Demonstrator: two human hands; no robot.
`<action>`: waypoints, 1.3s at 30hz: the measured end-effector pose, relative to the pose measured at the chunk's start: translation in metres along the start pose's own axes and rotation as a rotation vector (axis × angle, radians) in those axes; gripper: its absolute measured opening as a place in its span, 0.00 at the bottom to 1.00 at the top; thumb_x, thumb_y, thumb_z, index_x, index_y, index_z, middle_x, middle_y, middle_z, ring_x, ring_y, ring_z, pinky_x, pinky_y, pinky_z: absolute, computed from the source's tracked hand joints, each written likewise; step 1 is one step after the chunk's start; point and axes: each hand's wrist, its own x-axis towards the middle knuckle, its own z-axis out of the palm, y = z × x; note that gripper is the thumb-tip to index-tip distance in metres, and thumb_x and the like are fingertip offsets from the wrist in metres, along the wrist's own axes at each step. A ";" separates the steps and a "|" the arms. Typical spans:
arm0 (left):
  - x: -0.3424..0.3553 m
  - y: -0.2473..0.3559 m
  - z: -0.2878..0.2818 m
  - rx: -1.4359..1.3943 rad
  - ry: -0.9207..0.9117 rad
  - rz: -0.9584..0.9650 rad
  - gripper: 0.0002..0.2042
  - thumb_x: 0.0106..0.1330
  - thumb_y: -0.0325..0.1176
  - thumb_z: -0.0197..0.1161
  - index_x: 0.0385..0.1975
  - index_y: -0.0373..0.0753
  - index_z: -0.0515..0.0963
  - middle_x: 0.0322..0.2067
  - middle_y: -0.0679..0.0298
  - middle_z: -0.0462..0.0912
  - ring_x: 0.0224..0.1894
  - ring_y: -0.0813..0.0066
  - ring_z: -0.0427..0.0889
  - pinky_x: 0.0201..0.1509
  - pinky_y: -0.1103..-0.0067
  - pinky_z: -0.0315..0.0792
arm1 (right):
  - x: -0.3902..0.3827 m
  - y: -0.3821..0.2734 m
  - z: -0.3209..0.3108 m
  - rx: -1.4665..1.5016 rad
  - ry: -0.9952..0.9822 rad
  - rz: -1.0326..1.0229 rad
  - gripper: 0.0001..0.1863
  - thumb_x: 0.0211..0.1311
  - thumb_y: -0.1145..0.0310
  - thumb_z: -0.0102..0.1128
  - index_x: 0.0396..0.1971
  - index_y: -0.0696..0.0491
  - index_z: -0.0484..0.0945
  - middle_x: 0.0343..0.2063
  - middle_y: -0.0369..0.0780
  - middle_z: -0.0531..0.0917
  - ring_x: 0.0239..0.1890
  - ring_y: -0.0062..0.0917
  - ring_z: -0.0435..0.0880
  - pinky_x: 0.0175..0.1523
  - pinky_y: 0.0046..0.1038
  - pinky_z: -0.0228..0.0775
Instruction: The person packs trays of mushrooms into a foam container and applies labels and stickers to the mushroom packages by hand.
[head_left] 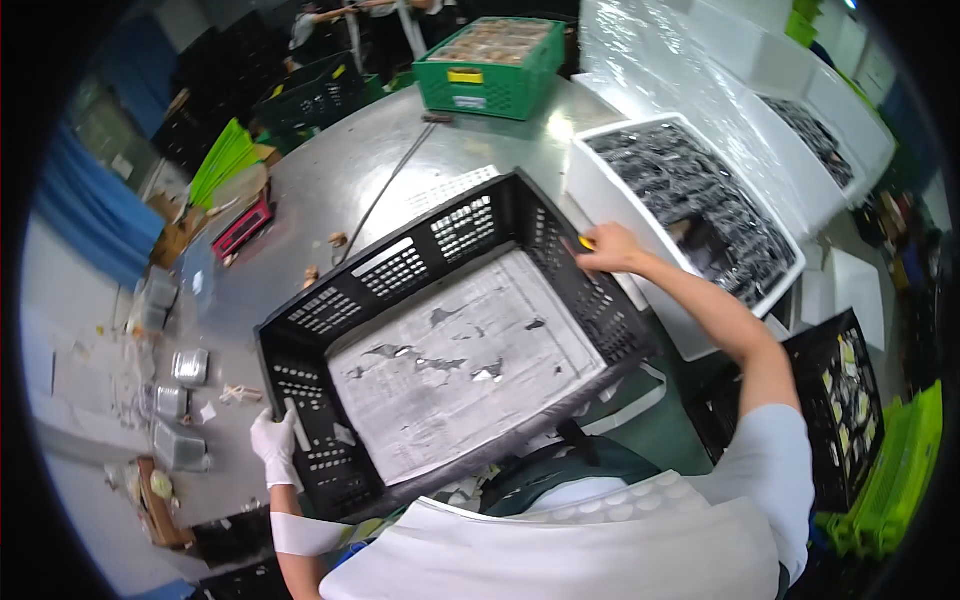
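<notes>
My left hand [274, 444], in a white glove, grips the left end of a black perforated plastic crate [392, 258]. My bare right hand [606, 248] holds the crate's right end near its upper rim, with a small yellow object at the fingers that I cannot make out. The crate is tilted, and a grey, torn liner sheet [460, 400] lies flat inside it. Just right of my right hand stands a white foam box [690, 338] filled with dark, glossy packed pieces [680, 190].
A steel table [300, 170] carries a green crate [525, 85], a red tool [240, 228] and metal containers [180, 440]. Right are another foam box [840, 180], a black crate [840, 400] and lime-green crates [890, 480]. People [320, 25] stand at the back.
</notes>
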 end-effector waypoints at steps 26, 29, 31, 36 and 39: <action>-0.138 0.499 -0.014 -0.543 -0.418 0.924 0.18 0.53 0.33 0.64 0.45 0.37 0.74 0.43 0.56 0.76 0.42 0.62 0.78 0.47 0.74 0.72 | -0.094 0.313 -0.116 -0.188 0.031 0.233 0.34 0.38 0.58 0.71 0.49 0.50 0.70 0.40 0.45 0.79 0.45 0.40 0.76 0.48 0.37 0.68; -0.139 0.583 0.028 -0.401 -0.366 1.063 0.21 0.53 0.38 0.64 0.47 0.37 0.73 0.47 0.54 0.74 0.46 0.58 0.76 0.50 0.71 0.71 | -0.066 0.350 -0.108 -0.060 0.100 0.083 0.40 0.37 0.57 0.71 0.55 0.49 0.65 0.51 0.46 0.73 0.51 0.41 0.71 0.55 0.36 0.63; -0.140 0.635 0.064 -0.347 -0.372 1.151 0.25 0.52 0.40 0.64 0.50 0.38 0.70 0.50 0.50 0.70 0.49 0.55 0.74 0.52 0.70 0.70 | -0.053 0.367 -0.096 -0.087 0.104 0.007 0.40 0.38 0.53 0.69 0.55 0.49 0.65 0.52 0.44 0.72 0.51 0.41 0.70 0.55 0.37 0.64; -0.142 0.714 0.152 -0.099 -0.298 1.321 0.40 0.41 0.49 0.70 0.57 0.43 0.64 0.57 0.44 0.60 0.58 0.46 0.63 0.56 0.60 0.63 | -0.028 0.368 -0.069 -0.169 0.076 -0.070 0.39 0.41 0.43 0.63 0.54 0.47 0.67 0.52 0.43 0.71 0.54 0.43 0.66 0.55 0.41 0.64; -0.158 0.743 0.153 0.017 -0.340 1.227 0.42 0.35 0.54 0.72 0.56 0.50 0.65 0.54 0.47 0.63 0.56 0.47 0.63 0.54 0.56 0.61 | -0.036 0.369 -0.085 -0.193 0.043 -0.045 0.35 0.41 0.44 0.64 0.49 0.48 0.72 0.47 0.41 0.75 0.52 0.41 0.68 0.52 0.39 0.66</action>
